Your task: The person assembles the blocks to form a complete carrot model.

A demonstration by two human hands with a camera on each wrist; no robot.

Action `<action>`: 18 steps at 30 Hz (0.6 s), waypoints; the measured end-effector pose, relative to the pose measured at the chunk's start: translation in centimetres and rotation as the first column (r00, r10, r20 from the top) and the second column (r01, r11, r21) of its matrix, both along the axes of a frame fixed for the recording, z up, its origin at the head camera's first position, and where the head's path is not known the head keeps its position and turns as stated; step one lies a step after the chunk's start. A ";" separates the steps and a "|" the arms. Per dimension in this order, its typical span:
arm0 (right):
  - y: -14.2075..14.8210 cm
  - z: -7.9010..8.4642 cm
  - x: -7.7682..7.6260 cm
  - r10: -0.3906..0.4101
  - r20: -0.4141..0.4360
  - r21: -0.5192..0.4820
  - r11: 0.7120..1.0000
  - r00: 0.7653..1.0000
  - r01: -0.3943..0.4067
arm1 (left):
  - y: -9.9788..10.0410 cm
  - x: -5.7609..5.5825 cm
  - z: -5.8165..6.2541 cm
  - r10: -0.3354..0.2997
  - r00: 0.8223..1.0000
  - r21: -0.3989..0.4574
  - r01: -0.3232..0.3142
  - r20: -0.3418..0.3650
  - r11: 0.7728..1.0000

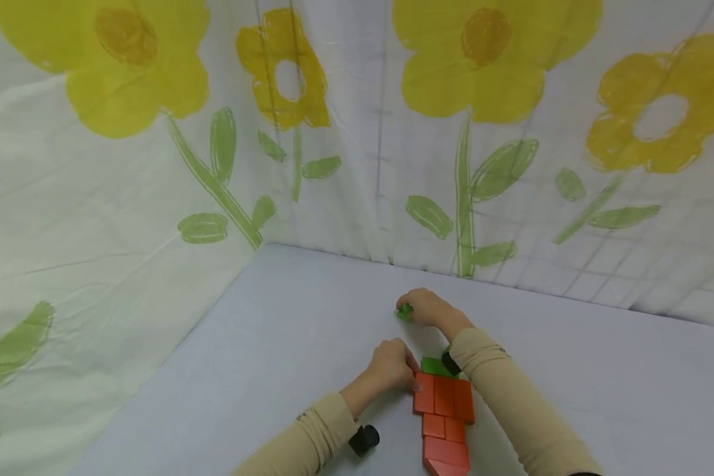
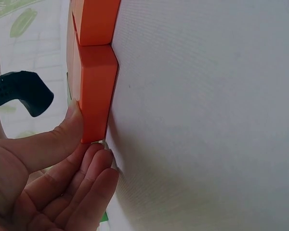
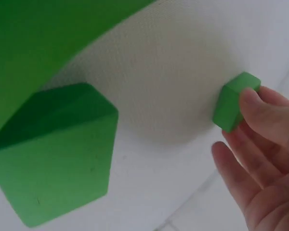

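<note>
On the table lies a flat arrangement of red blocks (image 1: 445, 453), with a green block (image 1: 434, 365) at its far end. My left hand (image 1: 391, 365) is at the far left corner of the arrangement. In the left wrist view its thumb (image 2: 67, 127) rests on the upper face of a red block (image 2: 97, 94), and the curled fingers are at that block's end. Farther out, my right hand (image 1: 431, 309) pinches a small green block (image 3: 229, 106) between thumb and fingers, close over the table. Larger green blocks (image 3: 62, 163) appear near the right wrist camera.
The white table (image 1: 309, 304) meets a hanging white sheet (image 1: 357, 158) painted with yellow flowers along its back and left edges. Black wrist cameras sit under both sleeves, the left one (image 1: 364, 439) beside the red blocks, the right one (image 1: 451, 361) over the green end.
</note>
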State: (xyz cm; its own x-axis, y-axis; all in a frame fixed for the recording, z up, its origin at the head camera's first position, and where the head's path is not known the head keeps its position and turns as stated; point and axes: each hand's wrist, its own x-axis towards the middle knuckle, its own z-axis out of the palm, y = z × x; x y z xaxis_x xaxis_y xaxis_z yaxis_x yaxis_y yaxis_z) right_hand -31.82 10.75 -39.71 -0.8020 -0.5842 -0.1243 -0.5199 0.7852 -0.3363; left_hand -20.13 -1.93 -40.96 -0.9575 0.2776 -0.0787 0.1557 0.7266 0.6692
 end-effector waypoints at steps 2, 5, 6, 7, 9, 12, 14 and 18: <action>0.2 0.3 0.2 0.012 0.016 0.012 1.000 1.000 -0.012 | 0.0 -0.1 -0.1 0.002 1.000 0.016 -0.003 0.005 1.000; 0.5 0.6 0.6 0.021 0.047 0.042 0.999 0.999 -0.023 | -0.1 -0.2 -0.2 -0.001 1.000 0.031 0.001 0.003 1.000; 0.6 0.7 0.8 0.019 0.059 0.046 0.999 0.998 -0.022 | -0.1 -0.2 -0.2 -0.002 1.000 0.032 0.002 0.001 0.999; 0.7 0.7 1.0 0.020 0.065 0.049 0.999 0.998 -0.023 | -0.1 -0.2 -0.3 -0.002 1.000 0.030 0.002 -0.003 1.000; 1.0 0.6 1.3 0.013 0.072 0.038 0.999 0.997 -0.016 | -0.1 -0.3 -0.3 -0.005 1.000 0.023 0.005 -0.006 1.000; 1.3 0.4 1.8 0.003 0.054 0.009 1.000 0.999 -0.003 | -0.1 -0.3 -0.3 -0.005 1.000 0.020 0.005 -0.001 1.000; 1.5 0.2 2.1 -0.018 0.043 -0.014 1.000 0.999 0.019 | 0.0 -0.2 -0.3 -0.004 1.000 0.019 0.004 0.003 1.000; 1.7 0.1 2.7 -0.061 0.047 -0.041 0.997 0.997 0.063 | 0.0 -0.2 -0.2 -0.008 1.000 0.027 0.009 -0.005 1.000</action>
